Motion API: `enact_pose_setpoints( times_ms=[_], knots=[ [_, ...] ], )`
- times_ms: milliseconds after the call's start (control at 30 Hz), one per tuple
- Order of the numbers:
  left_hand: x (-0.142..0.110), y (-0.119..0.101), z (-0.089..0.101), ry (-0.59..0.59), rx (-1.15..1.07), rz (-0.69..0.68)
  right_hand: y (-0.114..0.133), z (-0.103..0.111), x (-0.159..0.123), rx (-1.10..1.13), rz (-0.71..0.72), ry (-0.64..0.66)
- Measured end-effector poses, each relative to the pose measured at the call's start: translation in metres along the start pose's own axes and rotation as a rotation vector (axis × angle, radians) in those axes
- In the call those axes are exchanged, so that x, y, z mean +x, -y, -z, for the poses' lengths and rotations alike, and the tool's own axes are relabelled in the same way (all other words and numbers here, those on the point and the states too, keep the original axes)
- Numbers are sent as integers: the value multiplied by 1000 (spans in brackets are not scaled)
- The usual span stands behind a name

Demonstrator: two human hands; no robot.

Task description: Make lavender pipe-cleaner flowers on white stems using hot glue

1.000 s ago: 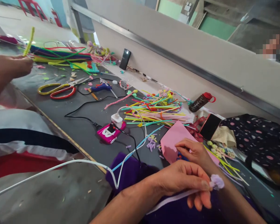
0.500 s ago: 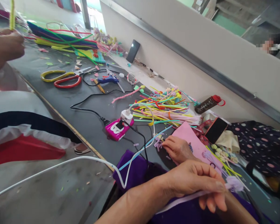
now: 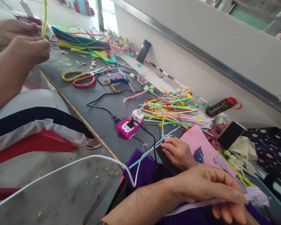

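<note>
My left hand (image 3: pixel 208 187) is in the foreground, pinching a lilac pipe-cleaner stem (image 3: pixel 196 204). The stem ends in a fuzzy lilac flower (image 3: pixel 257 194) just past my fingertips. Behind it, my right hand (image 3: pixel 179 152) lies on the dark table (image 3: pixel 100 118), fingers stretched left toward small lilac scraps. It sits beside a pink sheet (image 3: pixel 199 140) and a light blue strand (image 3: pixel 152 148). I see nothing in that hand.
A pile of coloured pipe cleaners (image 3: pixel 178 111) lies beyond a pink power strip (image 3: pixel 127 126) with its cables. Scissors (image 3: pixel 81 78), a glue gun (image 3: pixel 119 79), a bottle (image 3: pixel 221 105) and a phone (image 3: pixel 229 135) also sit here. Another person's hands (image 3: pixel 29 47) work a yellow-green pipe cleaner (image 3: pixel 45 15).
My right hand slid left off the pink sheet onto the table by the scraps. The view shifted, and the other person's second hand came into sight. My left hand kept its hold.
</note>
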State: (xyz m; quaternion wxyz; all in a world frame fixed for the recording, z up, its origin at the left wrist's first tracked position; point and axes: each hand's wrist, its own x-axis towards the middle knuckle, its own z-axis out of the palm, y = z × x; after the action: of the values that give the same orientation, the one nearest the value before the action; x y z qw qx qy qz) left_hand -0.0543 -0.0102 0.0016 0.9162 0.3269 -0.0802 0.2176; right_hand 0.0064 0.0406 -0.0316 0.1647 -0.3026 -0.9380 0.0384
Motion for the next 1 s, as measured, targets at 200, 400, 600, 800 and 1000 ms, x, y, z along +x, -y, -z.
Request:
enact_pose_setpoints(
  times_ms=[200,400,600,800,1000],
  knots=[
    [-10,0,-1,-2,-7,-110,17,0,25,52,12,-82],
    [-15,-3,2,-10,-56,-143,16,-11,52,13,36,69],
    [-17,-9,1,-5,-30,-148,22,-28,66,55,67,169],
    [-14,-7,-1,-100,-53,-219,10,-11,60,93,-81,82],
    [-3,-10,5,-518,-82,-309,-19,50,-20,303,-559,-169]
  ],
)
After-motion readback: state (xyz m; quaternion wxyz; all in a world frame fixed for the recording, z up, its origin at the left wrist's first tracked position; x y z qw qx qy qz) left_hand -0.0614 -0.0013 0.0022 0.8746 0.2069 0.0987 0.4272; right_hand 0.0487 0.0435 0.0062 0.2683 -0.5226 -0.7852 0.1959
